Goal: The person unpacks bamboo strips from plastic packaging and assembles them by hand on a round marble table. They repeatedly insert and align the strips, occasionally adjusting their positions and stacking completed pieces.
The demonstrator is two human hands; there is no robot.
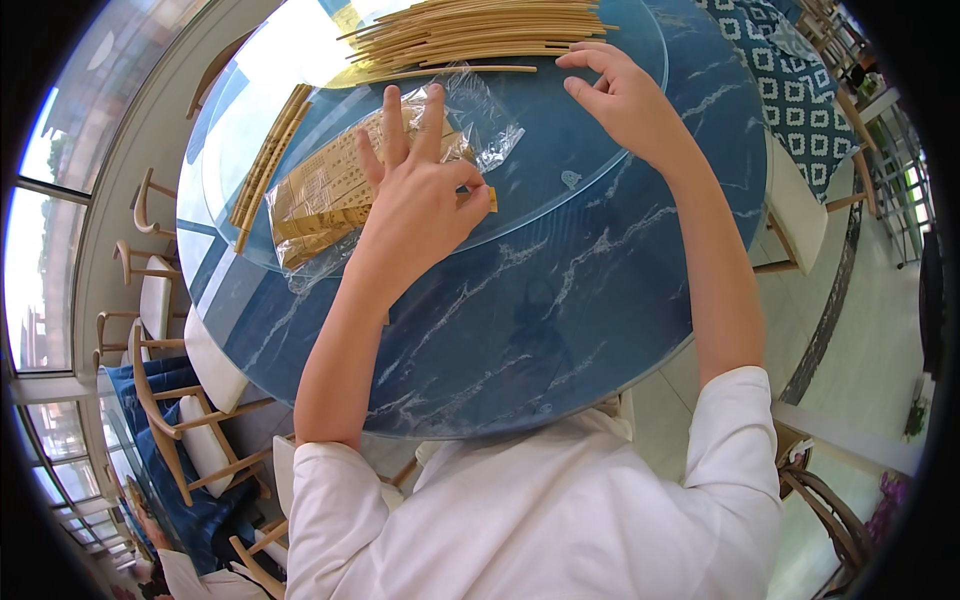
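Observation:
My left hand (415, 195) is above a clear plastic bag holding a stack of gold patterned paper sleeves (325, 185). Its thumb and forefinger are pinched on a narrow gold paper sleeve (493, 200), mostly hidden by the hand; the other fingers stretch upward. At the right end of a pile of light wooden chopsticks (480, 30), my right hand (630, 105) has its fingers slightly bent and apart, holding nothing visible. Whether its fingertips touch the chopsticks I cannot tell. A single chopstick (450, 71) lies just below the pile. Left of the bag are narrow gold patterned sleeved sticks (270, 165).
Everything lies on a round glass turntable (590, 185) over a dark blue marbled table (530, 320). Wooden chairs with pale seats (205, 445) stand at the left. A chair with a blue patterned cloth (795, 110) is at the right. Windows (50, 230) line the left side.

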